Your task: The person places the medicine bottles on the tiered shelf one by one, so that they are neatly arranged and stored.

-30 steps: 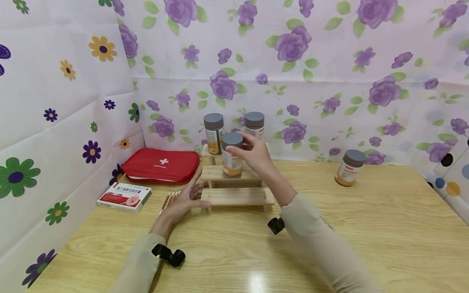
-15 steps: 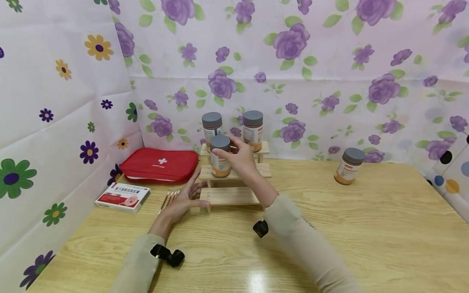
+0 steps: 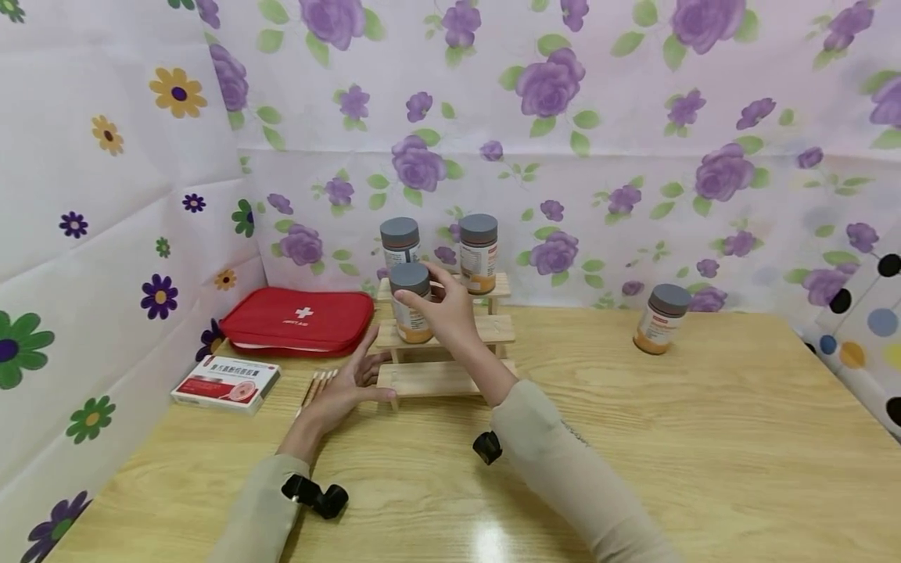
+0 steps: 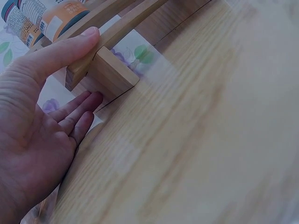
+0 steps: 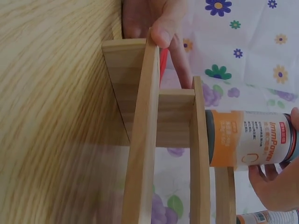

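Observation:
My right hand (image 3: 451, 314) grips a supplement bottle (image 3: 411, 322) with a grey cap and orange-and-white label, thumb and fingers around its upper part. The bottle stands upright at the left of the middle step of a small wooden three-step rack (image 3: 431, 378). Seen from the right wrist, the bottle's base (image 5: 210, 138) is right at the step's board. My left hand (image 3: 343, 396) is at the rack's left end; its thumb (image 4: 84, 41) rests on the lowest step while the other fingers stay loosely extended beside the leg. Two similar bottles, left (image 3: 400, 244) and right (image 3: 479, 258), occupy the top step.
Another such bottle (image 3: 660, 322) stands on the table (image 3: 633, 453) to the right. Left of the rack lie a red first-aid pouch (image 3: 299, 319), a white-and-red medicine box (image 3: 227, 383) and several thin sticks (image 3: 314, 388). Flowered cloth (image 3: 549, 156) hangs behind and along the left.
My right hand has slid the bottle leftward along the middle step, to in front of the left top bottle. My left hand has kept its place at the rack. The head view has shifted slightly.

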The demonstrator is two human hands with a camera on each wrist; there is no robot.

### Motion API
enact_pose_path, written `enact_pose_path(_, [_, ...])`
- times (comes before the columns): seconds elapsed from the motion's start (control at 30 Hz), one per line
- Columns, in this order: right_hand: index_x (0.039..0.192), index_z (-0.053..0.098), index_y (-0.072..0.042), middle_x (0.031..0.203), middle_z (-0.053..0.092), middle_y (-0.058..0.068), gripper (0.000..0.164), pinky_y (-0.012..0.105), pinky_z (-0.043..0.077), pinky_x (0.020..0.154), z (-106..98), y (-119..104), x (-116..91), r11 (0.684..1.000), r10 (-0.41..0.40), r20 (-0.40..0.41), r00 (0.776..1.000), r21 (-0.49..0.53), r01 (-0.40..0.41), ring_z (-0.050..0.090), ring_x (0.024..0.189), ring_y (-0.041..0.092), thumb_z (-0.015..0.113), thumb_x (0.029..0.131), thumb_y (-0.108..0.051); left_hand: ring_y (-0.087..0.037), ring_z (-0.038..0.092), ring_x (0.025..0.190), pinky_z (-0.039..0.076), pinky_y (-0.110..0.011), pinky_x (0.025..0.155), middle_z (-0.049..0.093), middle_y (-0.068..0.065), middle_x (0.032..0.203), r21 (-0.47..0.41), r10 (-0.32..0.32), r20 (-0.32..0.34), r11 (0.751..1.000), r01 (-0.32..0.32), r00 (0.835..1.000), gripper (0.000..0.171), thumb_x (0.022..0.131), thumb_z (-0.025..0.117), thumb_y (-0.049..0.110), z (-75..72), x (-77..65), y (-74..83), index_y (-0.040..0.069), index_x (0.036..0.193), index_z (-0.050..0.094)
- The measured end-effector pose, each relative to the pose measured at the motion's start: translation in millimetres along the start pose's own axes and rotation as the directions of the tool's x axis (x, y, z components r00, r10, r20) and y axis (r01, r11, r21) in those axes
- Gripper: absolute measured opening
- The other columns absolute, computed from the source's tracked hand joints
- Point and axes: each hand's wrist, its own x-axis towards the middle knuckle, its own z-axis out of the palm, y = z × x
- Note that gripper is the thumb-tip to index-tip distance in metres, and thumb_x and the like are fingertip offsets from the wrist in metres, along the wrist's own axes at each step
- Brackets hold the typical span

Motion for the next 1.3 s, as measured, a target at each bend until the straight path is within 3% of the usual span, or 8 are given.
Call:
enact_pose_path(0.17, [0.148,0.042,-0.018,0.142,0.051,0.011,0.069,0.045,0.045,0.105,-0.5,0.8,-0.5,1.000,0.003,0.051,0.999,0.018,-0.004,0.054,0.126,0.030,0.073,0.088,-0.029,-0.041,0.023,0.148,0.017,-0.059,0.119,0.026,-0.022,0.159,-0.001,-0.016,-0.012,1.000,0.016,1.000,0.112,0.082,0.076,0.008,-0.7,-2.6,1.9,0.034,0.158,-0.003])
enact_pose_path(0.4, [0.147,0.042,-0.016,0.143,0.050,0.011,0.067,0.043,0.043,0.108,-6.8,3.6,-3.5,0.999,-0.020,0.047,0.999,0.034,0.018,0.051,0.130,0.029,0.073,0.088,-0.026,-0.040,0.018,0.150,0.013,-0.058,0.121,0.024,-0.023,0.159,-0.003,0.001,0.008,1.000,-0.001,1.000,0.111,0.083,0.076,0.009,1.6,-0.2,2.3,0.035,0.157,-0.003])
enact_pose_path(0.63, [0.141,0.049,-0.017,0.140,0.054,0.007,0.054,0.042,0.042,0.109,-13.1,4.9,-11.0,0.999,-0.030,0.008,1.000,0.023,0.029,0.050,0.130,0.028,0.068,0.092,-0.028,-0.041,0.019,0.149,0.013,-0.057,0.121,0.025,-0.024,0.159,-0.001,0.001,0.007,1.000,-0.001,1.000,0.111,0.083,0.076,0.008,1.4,0.9,3.1,0.035,0.157,-0.002])
enact_pose_path(0.8, [0.132,0.057,-0.009,0.136,0.057,0.011,0.040,0.042,0.043,0.107,-18.8,7.0,-16.8,0.998,-0.043,-0.037,0.998,0.049,0.045,0.052,0.124,0.030,0.065,0.094,-0.020,-0.042,0.023,0.148,0.014,-0.057,0.121,0.026,-0.025,0.158,-0.001,-0.002,0.001,1.000,0.002,1.000,0.112,0.082,0.076,0.008,0.9,0.8,1.8,0.035,0.157,-0.002])
enact_pose_path(0.97, [0.124,0.062,-0.005,0.129,0.062,0.012,0.031,0.040,0.046,0.104,-30.1,10.2,-19.0,0.998,-0.039,-0.069,0.997,0.054,0.043,0.056,0.119,0.026,0.062,0.095,-0.016,-0.042,0.024,0.147,0.015,-0.057,0.121,0.026,-0.025,0.158,-0.002,0.007,0.004,1.000,-0.007,1.000,0.112,0.082,0.076,0.007,0.7,0.9,0.8,0.036,0.157,-0.002])
enact_pose_path(1.3, [0.125,0.062,-0.004,0.126,0.064,0.013,0.032,0.030,0.044,0.093,-62.3,20.2,-25.2,0.999,-0.032,-0.097,0.995,0.012,0.034,0.057,0.114,0.023,0.061,0.097,-0.017,-0.042,0.023,0.147,0.015,-0.057,0.120,0.026,-0.024,0.159,-0.012,0.009,0.000,1.000,-0.009,1.000,0.112,0.082,0.076,0.007,1.4,-0.1,0.9,0.037,0.157,-0.001])
